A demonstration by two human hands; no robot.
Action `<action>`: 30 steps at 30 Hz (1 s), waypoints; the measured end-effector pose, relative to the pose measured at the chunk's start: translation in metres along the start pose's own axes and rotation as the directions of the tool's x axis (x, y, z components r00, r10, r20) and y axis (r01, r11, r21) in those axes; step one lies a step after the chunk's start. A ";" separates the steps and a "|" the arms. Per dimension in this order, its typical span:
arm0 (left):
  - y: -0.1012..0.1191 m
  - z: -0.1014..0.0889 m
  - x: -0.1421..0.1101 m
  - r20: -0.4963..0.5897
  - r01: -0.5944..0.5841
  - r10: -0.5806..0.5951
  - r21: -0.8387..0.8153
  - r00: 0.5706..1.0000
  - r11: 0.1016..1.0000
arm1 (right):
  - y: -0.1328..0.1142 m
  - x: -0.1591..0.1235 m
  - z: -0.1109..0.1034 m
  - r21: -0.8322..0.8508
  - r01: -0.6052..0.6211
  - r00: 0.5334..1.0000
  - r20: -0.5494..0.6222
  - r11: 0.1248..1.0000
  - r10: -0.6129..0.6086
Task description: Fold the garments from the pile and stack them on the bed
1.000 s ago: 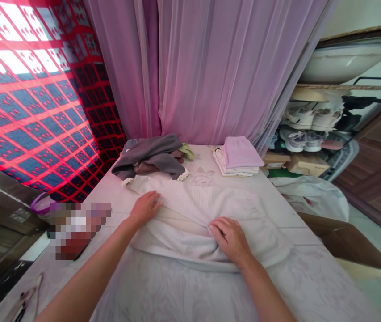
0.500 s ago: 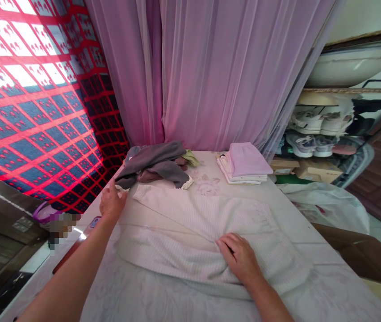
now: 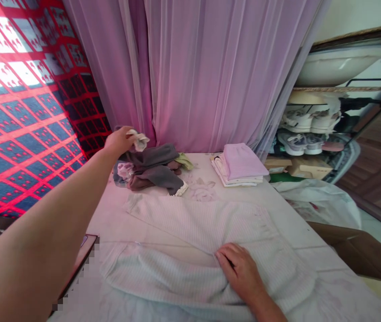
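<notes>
White ribbed pants (image 3: pixel 190 223) lie spread on the surface in front of me, waistband to the right and both legs toward the left. My right hand (image 3: pixel 239 268) is at the crotch of the pants, fingers curled and pressed together on the fabric. At the back left, my left hand (image 3: pixel 123 139) is closed on a dark grey garment (image 3: pixel 158 157), lifting one end with a cream trim. The garment's other trimmed end rests on the surface. Under it lie a brown cloth, a pink patterned cloth (image 3: pixel 125 171) and a green cloth (image 3: pixel 185 162).
A folded stack with a lilac cloth (image 3: pixel 244 161) on top stands at the back right. A flat dark-edged device (image 3: pixel 88 248) lies partly behind my left forearm. Purple curtains (image 3: pixel 210 80) hang behind. On the right are a shoe rack (image 3: pixel 311 138), plastic bag and cardboard box (image 3: pixel 361 250).
My left hand has moved up and away, raising the trimmed end of the dark grey garment and uncovering the pink patterned cloth. My right hand stays on the pants. The view has shifted slightly.
</notes>
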State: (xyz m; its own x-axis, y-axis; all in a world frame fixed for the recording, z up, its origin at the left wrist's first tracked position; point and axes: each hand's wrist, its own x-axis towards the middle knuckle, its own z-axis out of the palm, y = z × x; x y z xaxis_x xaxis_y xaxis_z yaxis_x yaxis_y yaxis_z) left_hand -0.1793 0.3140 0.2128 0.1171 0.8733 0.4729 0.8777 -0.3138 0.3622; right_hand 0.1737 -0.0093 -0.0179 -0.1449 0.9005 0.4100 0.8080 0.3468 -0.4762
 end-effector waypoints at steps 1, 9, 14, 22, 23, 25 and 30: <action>0.014 0.012 0.002 0.016 -0.005 0.005 -0.020 1.000 1.000 | -0.001 0.000 0.000 0.005 -0.002 1.000 0.004 1.000 0.002; 0.013 0.087 -0.094 0.392 0.054 -0.115 0.164 0.913 0.985 | -0.003 0.001 -0.003 0.030 -0.013 1.000 0.008 0.999 0.013; -0.028 0.082 -0.154 0.412 0.143 -0.265 0.303 0.872 0.942 | -0.006 0.002 -0.006 0.025 -0.008 1.000 -0.006 1.000 0.008; -0.053 0.071 -0.180 0.347 0.373 -0.504 0.379 0.791 0.847 | -0.007 0.002 -0.006 0.022 -0.013 1.000 -0.010 1.000 0.013; -0.053 0.071 -0.181 0.333 0.397 -0.519 0.370 0.788 0.840 | -0.007 0.002 -0.006 0.021 -0.012 1.000 -0.020 1.000 0.012; -0.055 0.069 -0.185 0.307 0.437 -0.542 0.348 0.783 0.829 | -0.006 0.001 -0.005 0.017 -0.010 0.999 -0.037 1.000 0.010; -0.063 0.057 -0.197 0.277 0.508 -0.584 0.303 0.763 0.806 | -0.006 0.001 -0.004 -0.008 -0.004 0.999 -0.053 1.000 0.003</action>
State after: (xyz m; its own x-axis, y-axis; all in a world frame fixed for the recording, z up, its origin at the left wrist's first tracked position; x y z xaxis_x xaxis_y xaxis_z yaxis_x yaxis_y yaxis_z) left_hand -0.2312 0.1828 0.0509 -0.2948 0.9527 -0.0733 0.9081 0.3032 0.2888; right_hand 0.1713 -0.0117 -0.0112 -0.1122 0.8866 0.4487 0.8128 0.3416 -0.4718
